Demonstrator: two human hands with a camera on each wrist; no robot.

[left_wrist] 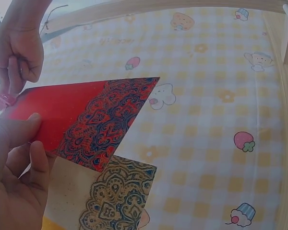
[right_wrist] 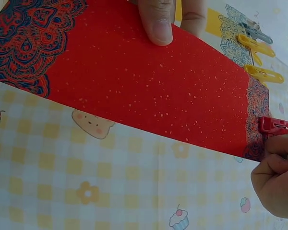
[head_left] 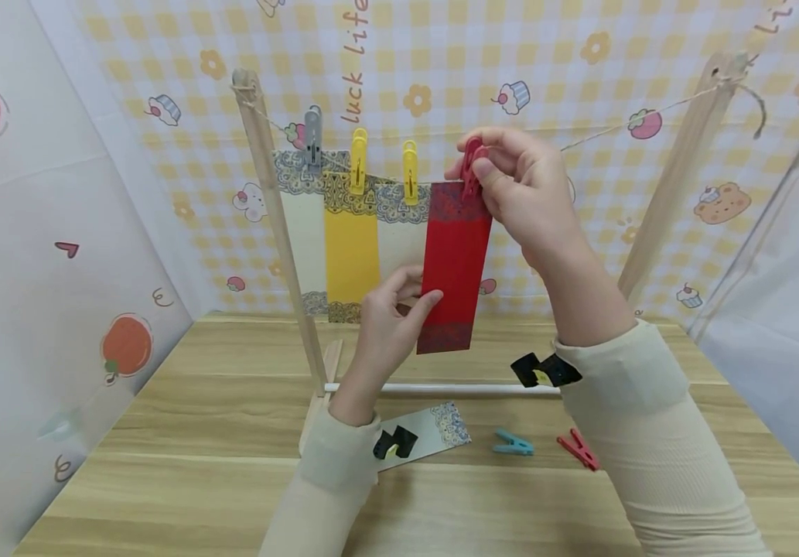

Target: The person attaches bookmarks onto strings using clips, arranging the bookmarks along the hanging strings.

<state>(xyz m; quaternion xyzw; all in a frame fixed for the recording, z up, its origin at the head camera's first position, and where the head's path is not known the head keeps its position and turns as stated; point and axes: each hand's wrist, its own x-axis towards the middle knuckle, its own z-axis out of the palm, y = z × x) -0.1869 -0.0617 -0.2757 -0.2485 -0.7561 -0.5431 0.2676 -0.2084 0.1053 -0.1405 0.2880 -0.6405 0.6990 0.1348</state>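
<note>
A red card (head_left: 456,267) with patterned ends hangs at the string, right of the other cards. My right hand (head_left: 520,186) pinches a red clothespin (head_left: 472,166) at the card's top edge. Lower down, my left hand (head_left: 394,317) holds the card's left edge between thumb and fingers. In the right wrist view the clothespin (right_wrist: 274,125) sits over the card's patterned end. Beside it along the string hang a cream card (head_left: 399,240), a yellow card (head_left: 352,247) and another cream card (head_left: 304,240), with yellow clothespins (head_left: 410,172) and a grey clothespin (head_left: 312,138) on them.
Wooden posts (head_left: 275,224) hold the string (head_left: 636,120) at both sides, with a white rod (head_left: 469,389) low between them. On the table lie a pale patterned card (head_left: 427,437), a blue clothespin (head_left: 513,443) and a red clothespin (head_left: 578,449). A checked cloth (head_left: 427,54) hangs behind.
</note>
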